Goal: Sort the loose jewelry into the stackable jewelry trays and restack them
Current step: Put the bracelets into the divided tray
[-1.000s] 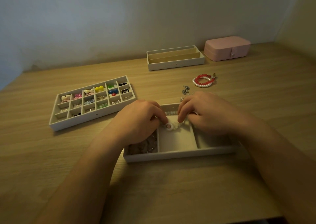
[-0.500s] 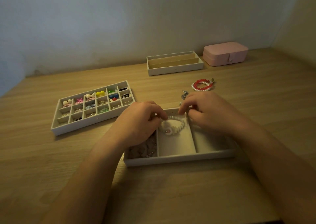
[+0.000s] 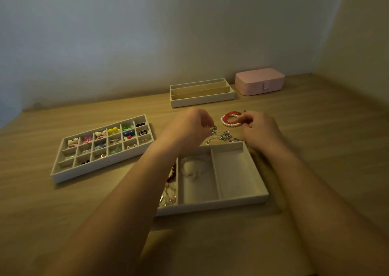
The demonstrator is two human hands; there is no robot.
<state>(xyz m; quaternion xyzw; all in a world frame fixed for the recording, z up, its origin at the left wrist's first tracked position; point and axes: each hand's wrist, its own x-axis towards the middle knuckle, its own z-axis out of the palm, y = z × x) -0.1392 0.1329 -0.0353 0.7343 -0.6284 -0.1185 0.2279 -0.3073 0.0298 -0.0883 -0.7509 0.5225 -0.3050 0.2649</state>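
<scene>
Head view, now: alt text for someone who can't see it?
Two bare hands reach past a three-compartment tray on a wooden table, the left grip at a silver chain pile, the right grip at red and pearl bracelets; actual hold is too blurred to tell. A filled grid tray sits left, a slotted tray and pink box behind.
</scene>
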